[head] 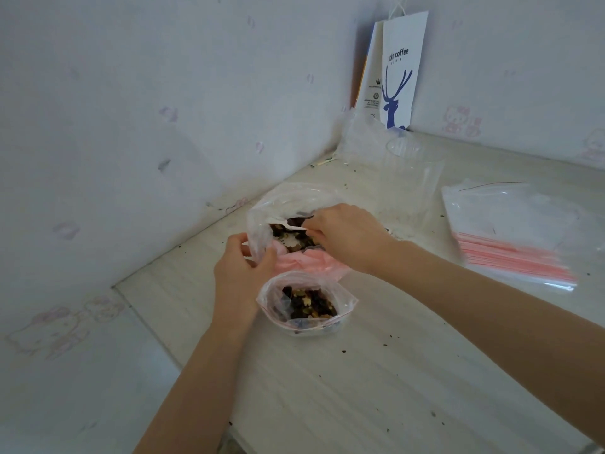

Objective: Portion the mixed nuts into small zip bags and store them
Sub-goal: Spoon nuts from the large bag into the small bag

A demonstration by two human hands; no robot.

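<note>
The left hand (240,267) pinches the floppy nut bag (288,198) at its rim, right hand (347,235) grips a white spoon (294,227) inside. The zip bag (306,303) below them looks soft, tippy; steady its rim.

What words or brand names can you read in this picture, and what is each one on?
"uckin coffee", its first letter lost at the fold: front of the white paper bag against the wall.
Small line under that name: too small to read.
Print and seals on the paper bag's side panel: too blurred to read.
No print that I can make out on the stack of zip bags.
</note>
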